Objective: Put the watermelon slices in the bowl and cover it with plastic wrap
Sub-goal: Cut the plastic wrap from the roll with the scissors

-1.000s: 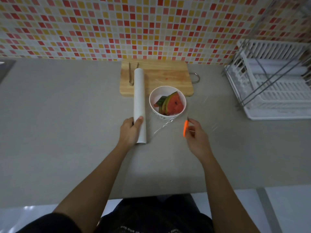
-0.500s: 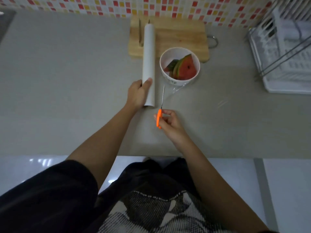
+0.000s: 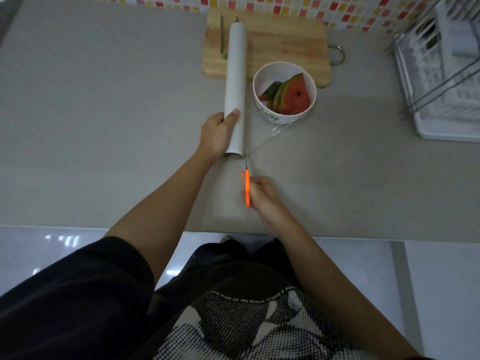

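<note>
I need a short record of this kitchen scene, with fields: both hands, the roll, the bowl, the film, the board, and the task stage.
left hand: holds the near end of the plastic wrap roll down on the counter
right hand: holds orange scissors, blades pointing at the roll's near end
bowl: white, holds watermelon slices
film: pulled from the roll toward the bowl
cutting board: behind the bowl, roll's far end lies on it
stage: film not yet cut free

Grey counter (image 3: 104, 126), mosaic tile wall (image 3: 285, 6), dim light.
</note>
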### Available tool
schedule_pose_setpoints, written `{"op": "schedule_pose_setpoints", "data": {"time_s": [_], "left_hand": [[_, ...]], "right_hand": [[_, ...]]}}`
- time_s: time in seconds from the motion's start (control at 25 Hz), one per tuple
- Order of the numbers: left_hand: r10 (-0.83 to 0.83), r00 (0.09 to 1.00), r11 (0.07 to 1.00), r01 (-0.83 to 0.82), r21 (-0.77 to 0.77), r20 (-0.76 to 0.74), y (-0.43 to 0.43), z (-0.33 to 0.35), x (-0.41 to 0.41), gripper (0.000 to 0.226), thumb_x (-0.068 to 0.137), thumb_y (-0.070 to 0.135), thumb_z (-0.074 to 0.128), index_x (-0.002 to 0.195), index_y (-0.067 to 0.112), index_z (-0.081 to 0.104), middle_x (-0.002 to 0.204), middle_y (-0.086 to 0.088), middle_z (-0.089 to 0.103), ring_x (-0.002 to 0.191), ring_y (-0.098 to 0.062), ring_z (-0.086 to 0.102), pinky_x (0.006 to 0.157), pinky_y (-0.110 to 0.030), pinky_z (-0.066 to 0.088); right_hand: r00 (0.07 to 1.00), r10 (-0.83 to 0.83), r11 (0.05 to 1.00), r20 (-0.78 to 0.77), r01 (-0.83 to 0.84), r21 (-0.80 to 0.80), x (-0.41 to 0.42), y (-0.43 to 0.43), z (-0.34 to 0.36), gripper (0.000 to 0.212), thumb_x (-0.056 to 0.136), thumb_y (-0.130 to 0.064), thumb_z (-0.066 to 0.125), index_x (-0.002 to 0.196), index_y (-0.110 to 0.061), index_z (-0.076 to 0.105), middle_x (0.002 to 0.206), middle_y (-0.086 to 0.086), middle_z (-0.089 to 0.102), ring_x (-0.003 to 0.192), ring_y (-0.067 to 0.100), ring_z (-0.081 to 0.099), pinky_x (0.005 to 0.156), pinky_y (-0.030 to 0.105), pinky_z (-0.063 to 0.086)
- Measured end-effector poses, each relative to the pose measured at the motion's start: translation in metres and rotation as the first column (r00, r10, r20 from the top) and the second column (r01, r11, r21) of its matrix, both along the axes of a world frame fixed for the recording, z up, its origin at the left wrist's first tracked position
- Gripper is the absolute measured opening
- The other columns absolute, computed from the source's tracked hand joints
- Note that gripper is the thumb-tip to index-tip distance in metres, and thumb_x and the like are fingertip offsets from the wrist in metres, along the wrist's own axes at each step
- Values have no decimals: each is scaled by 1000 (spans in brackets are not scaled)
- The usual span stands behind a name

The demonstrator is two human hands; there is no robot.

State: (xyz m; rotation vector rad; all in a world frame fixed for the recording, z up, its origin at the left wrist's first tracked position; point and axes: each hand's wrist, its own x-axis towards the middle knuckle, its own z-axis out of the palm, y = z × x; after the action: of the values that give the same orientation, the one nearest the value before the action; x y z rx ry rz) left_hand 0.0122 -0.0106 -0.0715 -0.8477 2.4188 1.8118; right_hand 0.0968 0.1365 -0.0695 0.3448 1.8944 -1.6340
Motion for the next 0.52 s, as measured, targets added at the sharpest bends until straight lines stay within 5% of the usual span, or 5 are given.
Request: {"op": "schedule_pose_setpoints", "data": {"time_s": [0.16, 0.4, 0.52], "left_hand": [[-2, 1000, 1000, 2, 16, -11, 0, -1, 0, 42, 86, 51, 51, 74, 11, 58, 78, -6, 60, 74, -22, 56, 70, -35, 43], [4, 1000, 999, -3, 35, -8, 0, -2, 0, 50, 86, 50, 51, 80, 2, 62, 80, -8, 61, 76, -23, 57, 70, -35, 43], [11, 1000, 998, -11, 59, -4, 0, -1, 0, 43, 86, 49, 52, 74, 8, 60, 80, -6, 61, 74, -22, 57, 67, -34, 43]], "right_hand": [[1000, 16, 998, -12, -17, -57, -7, -4, -1, 45, 73, -55, 63, 93, -16, 50, 48, -16, 57, 47, -3, 50, 51, 11, 45], [993, 13, 989, -114, -30, -147, -12, -10, 2, 18, 88, -24, 59, 71, -23, 52, 61, -4, 50, 51, 0, 46, 60, 21, 41], [994, 48, 987, -103, -63, -149, -12, -8, -3, 8, 89, -22, 58, 89, -20, 50, 71, -1, 50, 62, 5, 47, 70, 25, 41]]}}
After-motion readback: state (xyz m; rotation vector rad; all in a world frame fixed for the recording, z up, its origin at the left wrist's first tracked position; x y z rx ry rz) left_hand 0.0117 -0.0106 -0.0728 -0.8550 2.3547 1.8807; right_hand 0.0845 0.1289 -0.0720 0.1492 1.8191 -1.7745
